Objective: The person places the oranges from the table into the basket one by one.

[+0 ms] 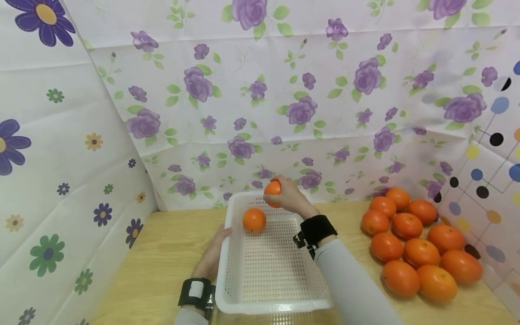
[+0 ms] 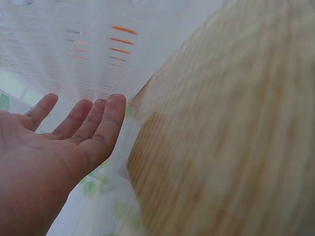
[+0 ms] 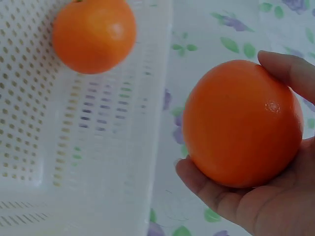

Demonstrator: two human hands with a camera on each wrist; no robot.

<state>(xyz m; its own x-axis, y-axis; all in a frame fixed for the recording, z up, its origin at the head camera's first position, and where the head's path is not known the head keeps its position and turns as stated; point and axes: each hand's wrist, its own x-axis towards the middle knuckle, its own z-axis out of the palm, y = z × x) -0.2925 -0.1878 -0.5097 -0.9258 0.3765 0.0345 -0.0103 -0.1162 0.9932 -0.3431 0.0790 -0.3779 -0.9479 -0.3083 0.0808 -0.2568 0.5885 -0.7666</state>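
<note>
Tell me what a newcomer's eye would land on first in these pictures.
First, the right hand gripping an orange over the far end of the white basket, where another orange already lies. Next, the heap of oranges on the wooden table to the right. The left hand rests flat against the basket's left wall.

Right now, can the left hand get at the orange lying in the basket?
Probably yes. The left hand rests open against the basket's outer left wall, and the orange lies just inside, near that side. The basket is open-topped; nothing covers the fruit. The right hand, holding another orange, sits farther back.
</note>
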